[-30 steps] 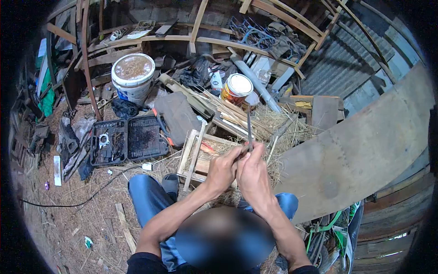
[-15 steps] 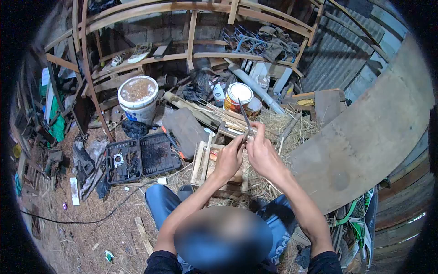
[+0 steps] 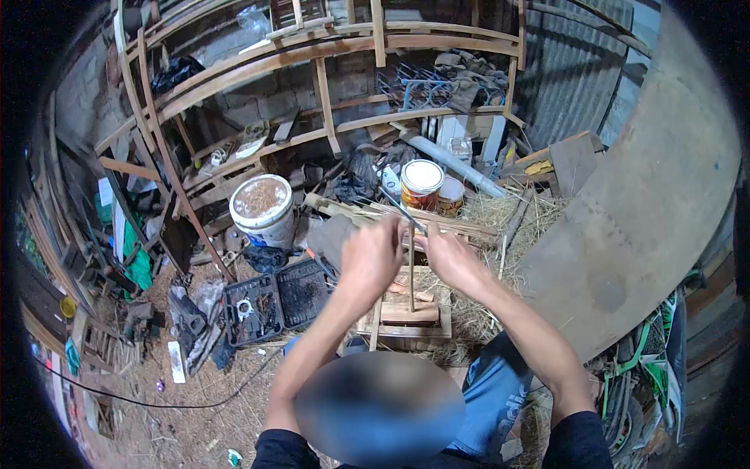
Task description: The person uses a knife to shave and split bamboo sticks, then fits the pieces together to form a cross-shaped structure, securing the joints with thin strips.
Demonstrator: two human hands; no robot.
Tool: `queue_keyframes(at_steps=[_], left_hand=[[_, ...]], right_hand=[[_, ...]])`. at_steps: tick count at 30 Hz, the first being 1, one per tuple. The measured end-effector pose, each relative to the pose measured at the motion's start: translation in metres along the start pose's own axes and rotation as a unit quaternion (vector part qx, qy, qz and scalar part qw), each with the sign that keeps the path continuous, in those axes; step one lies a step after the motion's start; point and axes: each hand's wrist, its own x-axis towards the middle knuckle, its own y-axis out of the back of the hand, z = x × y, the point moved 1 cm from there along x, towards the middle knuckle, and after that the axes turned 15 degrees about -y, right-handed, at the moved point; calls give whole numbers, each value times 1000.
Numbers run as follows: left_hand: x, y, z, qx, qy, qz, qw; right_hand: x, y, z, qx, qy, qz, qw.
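Note:
In the head view, my left hand (image 3: pixel 369 254) is closed around the upper end of a thin wooden stick (image 3: pixel 412 273). The stick hangs nearly upright over a small wooden crate-like stand (image 3: pixel 426 332). Close beside it, my right hand (image 3: pixel 457 262) grips a knife (image 3: pixel 398 205), whose long narrow blade slants up and left across the stick's top end; the handle is hidden in my fingers. A reddish wood piece (image 3: pixel 414 295) lies on the stand under the stick. Just beyond my hands lies a bundle of split wooden strips (image 3: pixel 469 227).
Behind the strips stand a paint can (image 3: pixel 422 187) and a white bucket (image 3: pixel 262 205). An open black tool case (image 3: pixel 305 293) lies left of the stand. A large board (image 3: pixel 625 234) leans at the right, with a green-and-white motorcycle part (image 3: pixel 656 352) below it. Straw covers the ground.
My left hand has moved left and slightly nearer, and the stick now shows upright below it. The knife blade has tilted from nearly upright to slanting left. The view has shifted.

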Motion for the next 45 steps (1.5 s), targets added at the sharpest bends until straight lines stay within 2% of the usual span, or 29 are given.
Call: queue_keyframes(at_steps=[1, 2, 3, 4, 5, 6, 8, 9, 10, 12, 13, 14, 15, 16, 17, 18, 20, 21, 22, 24, 26, 28, 30, 32, 36, 37, 42, 45], left_hand=[[17, 21, 3, -32, -99, 137, 985], [41, 39, 8, -46, -221, 262, 938], [60, 64, 22, -44, -261, 280, 923], [82, 80, 27, 20, -351, 335, 874], [95, 88, 35, 49, -373, 357, 855], [102, 92, 42, 49, -376, 356, 854], [112, 89, 56, 34, -413, 317, 853], [113, 77, 56, 7, -411, 264, 873], [111, 61, 52, 15, -391, 208, 897], [115, -1, 16, 25, -387, 96, 917], [109, -56, -21, 48, -353, 24, 934], [106, -69, -32, 191, -270, -279, 902], [105, -64, -33, -43, -257, -94, 961], [113, -65, -33, -41, -262, -94, 959], [116, -67, -33, -124, -244, -96, 957], [121, -57, -28, -203, -221, -87, 950], [121, -34, -15, -149, -248, -56, 955], [120, -16, -2, -91, -285, -29, 954], [118, -6, 8, -33, -319, -4, 947], [108, -22, -5, -22, -339, -13, 940], [97, -80, -49, -35, -178, -191, 965], [109, -69, -42, -217, -190, -125, 949], [113, -66, -45, -184, -188, -126, 956], [111, -74, -52, -179, -112, -166, 963], [109, -81, -52, -253, -95, -154, 950], [109, -87, -55, -319, -77, -131, 936], [101, -90, -62, -302, -78, -90, 946], [96, -102, -63, -340, -65, -49, 937]], right_hand=[[3, -8, 9, 13, 71, 41, 997], [0, -6, 7, 20, 68, 41, 997], [-2, -1, 4, -26, 67, 35, 997], [-4, 0, 2, -72, 65, 28, 995], [3, -9, 7, 17, 79, 48, 996], [6, -12, 10, 19, 78, 51, 995], [6, -15, 17, 8, 217, 166, 962], [6, -13, 16, 14, 165, 121, 979], [6, -17, 18, 17, 162, 120, 979], [11, -24, 25, 7, 97, 114, 989], [1, 2, 11, 45, 68, -1, 997], [3, -4, 10, 42, 70, -4, 997], [8, -6, 8, 37, 72, 8, 997], [11, -7, 6, 37, 70, 22, 997], [14, -7, 10, 15, 73, -44, 996], [14, -5, 7, 14, 76, -45, 996], [15, -6, 4, -28, 69, -73, 994], [17, -22, 11, 10, 59, -16, 998], [17, -22, 13, 10, 59, -15, 998], [15, -19, 12, 17, 68, -6, 998], [6, -5, 6, 28, 86, -42, 995], [10, -5, 5, 23, 59, -21, 998], [13, -3, 6, 43, 41, -37, 998], [16, -3, 9, 51, -2, -119, 992], [23, 4, 9, 41, -7, -215, 976], [19, 8, 9, 39, 8, -191, 981], [-1, 17, 7, 9, 0, -146, 989], [-3, 13, 7, -18, 2, -126, 992]])
